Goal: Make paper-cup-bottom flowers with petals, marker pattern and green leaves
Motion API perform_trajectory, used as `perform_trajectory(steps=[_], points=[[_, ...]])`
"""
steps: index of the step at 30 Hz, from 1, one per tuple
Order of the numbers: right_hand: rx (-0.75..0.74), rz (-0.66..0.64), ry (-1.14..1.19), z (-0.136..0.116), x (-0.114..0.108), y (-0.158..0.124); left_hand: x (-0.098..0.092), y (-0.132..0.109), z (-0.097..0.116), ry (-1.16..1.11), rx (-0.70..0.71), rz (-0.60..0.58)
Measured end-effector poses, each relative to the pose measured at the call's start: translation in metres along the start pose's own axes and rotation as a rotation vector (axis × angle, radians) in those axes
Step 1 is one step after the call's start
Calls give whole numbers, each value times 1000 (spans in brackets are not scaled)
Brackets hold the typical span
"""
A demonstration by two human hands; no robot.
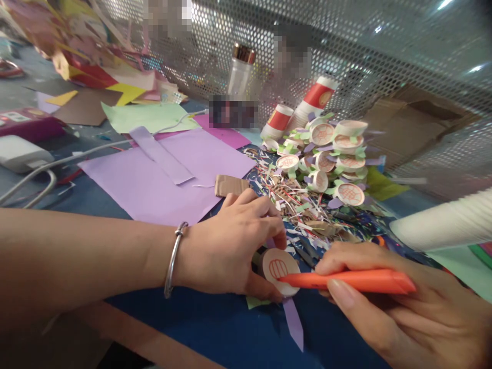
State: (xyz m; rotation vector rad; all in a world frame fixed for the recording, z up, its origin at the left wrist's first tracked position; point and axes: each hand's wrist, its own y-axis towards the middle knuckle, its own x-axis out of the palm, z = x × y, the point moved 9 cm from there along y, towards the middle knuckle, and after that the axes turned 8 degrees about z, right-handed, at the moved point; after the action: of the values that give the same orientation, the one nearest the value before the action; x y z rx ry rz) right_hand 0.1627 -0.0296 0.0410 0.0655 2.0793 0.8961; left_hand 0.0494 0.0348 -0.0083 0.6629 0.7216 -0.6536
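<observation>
- At the blue bench (184,320): round piece (290,260) (orange lines on its pale face), gripped in the left hand's (226,246) fingers.
- Right hand (400,302): fingers around orange marker (361,281), tip at that face.

No words, brands or numbers can be read. On the tilted white paper cup stack (303,117) near the far edge of the blue table (184,320), a red band (313,95) bears a round yellow emblem (325,98), its details blurred. The flat magenta box (33,125) shows pale patches, illegible. Towards the table's near edge, the small round white-faced piece (288,260) carries an orange hand-drawn rounded outline (278,268) with upright strokes inside.
</observation>
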Motion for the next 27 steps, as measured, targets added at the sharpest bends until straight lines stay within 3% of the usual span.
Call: perform_trajectory(steps=[9,27], points=[[62,73,18,3,1,0,1,-1,1,0,14,13],[47,14,-62,9,0,1,1,0,0,-12,-10,11]])
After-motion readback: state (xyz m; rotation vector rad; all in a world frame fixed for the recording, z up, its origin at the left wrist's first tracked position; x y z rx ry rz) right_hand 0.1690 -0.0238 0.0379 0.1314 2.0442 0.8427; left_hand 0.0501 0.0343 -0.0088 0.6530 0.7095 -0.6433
